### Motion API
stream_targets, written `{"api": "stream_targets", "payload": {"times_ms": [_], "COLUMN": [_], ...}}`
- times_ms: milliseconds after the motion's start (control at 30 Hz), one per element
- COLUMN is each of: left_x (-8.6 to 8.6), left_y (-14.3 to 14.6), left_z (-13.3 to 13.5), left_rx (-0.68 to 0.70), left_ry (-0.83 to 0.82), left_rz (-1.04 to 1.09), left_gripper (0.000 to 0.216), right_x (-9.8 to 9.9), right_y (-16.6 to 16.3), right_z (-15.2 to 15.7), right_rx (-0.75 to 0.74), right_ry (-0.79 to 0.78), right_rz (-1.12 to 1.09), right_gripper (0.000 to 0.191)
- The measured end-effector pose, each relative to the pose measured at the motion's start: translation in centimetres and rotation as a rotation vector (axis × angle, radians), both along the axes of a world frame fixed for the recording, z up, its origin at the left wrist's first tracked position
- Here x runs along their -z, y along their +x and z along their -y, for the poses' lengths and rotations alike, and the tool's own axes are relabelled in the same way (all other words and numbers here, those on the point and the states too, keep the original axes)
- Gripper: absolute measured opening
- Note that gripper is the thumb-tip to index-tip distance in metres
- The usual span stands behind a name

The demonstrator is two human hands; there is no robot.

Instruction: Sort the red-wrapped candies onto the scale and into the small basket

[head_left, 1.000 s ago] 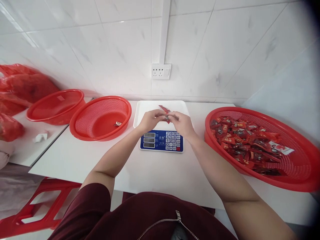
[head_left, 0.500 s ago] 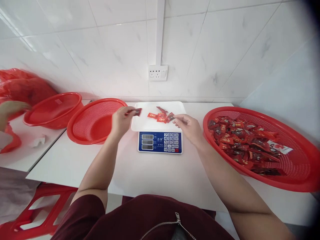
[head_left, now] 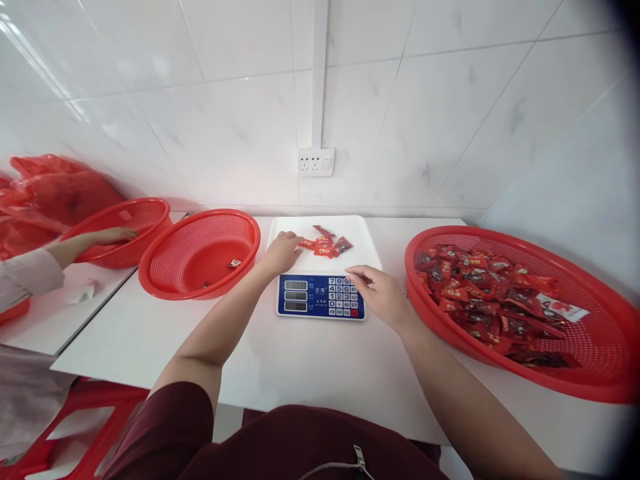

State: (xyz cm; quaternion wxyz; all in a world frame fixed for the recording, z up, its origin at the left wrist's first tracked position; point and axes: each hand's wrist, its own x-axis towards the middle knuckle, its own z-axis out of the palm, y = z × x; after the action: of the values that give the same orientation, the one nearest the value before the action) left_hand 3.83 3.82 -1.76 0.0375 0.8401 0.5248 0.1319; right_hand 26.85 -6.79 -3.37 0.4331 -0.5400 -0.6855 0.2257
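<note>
Apparently left hand (head_left: 283, 255) part-hides red packet (head_left: 307, 244) (grip unclear); right hand (head_left: 379, 295): fingers (head_left: 361, 272) curled close, any hold indiscernible.

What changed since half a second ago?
Left hand moved right to the packets on the scale, its earlier packet no longer visible. Right hand let go of a packet and drew back. Co-worker's hand moved rightward over the basin. Scale and right basket stayed.
</note>
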Motion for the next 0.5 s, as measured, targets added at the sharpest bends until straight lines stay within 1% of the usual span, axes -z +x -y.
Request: {"api": "stream_targets", "payload": {"times_ms": [67, 133, 267, 367, 433, 500], "left_x": [0.0, -0.2, -0.5, -1.2, -2.1, -3.1], "left_y": [1.4, 2.1, 2.0, 0.4, -1.6, -4.0], "left_z": [-1.0, -1.7, -1.8, -0.7, 0.3, 1.5], "left_rx": [0.015, 0.028, 0.014, -0.051, -0.16, -0.313], "left_ry": [-0.01, -0.013, -0.01, 0.003, 0.036, 0.104], "left_rz": [-0.059, -0.078, -0.078, -0.064, -0.048, -0.042], "left_gripper": [0.038, 0.034, 0.023, 0.023, 0.024, 0.025], "right_x": [0.2, 0.5, 1.0, 1.2, 1.4, 1.5], "right_y": [0.2, 0.8, 2.0, 2.3, 2.3, 2.1], "right_z": [0.2, 0.2, 0.2, 0.1, 0.0, -0.2], "right_rx": [-0.003, 0.0, 0.009, 0.008, 0.005, 0.007], "right_ry": [0.019, 0.02, 0.006, -0.002, -0.009, -0.01], "right_rz": [0.049, 0.071, 0.076, 0.073, 0.069, 0.064], "right_gripper": [0.02, 0.021, 0.023, 0.023, 0.023, 0.022]}}
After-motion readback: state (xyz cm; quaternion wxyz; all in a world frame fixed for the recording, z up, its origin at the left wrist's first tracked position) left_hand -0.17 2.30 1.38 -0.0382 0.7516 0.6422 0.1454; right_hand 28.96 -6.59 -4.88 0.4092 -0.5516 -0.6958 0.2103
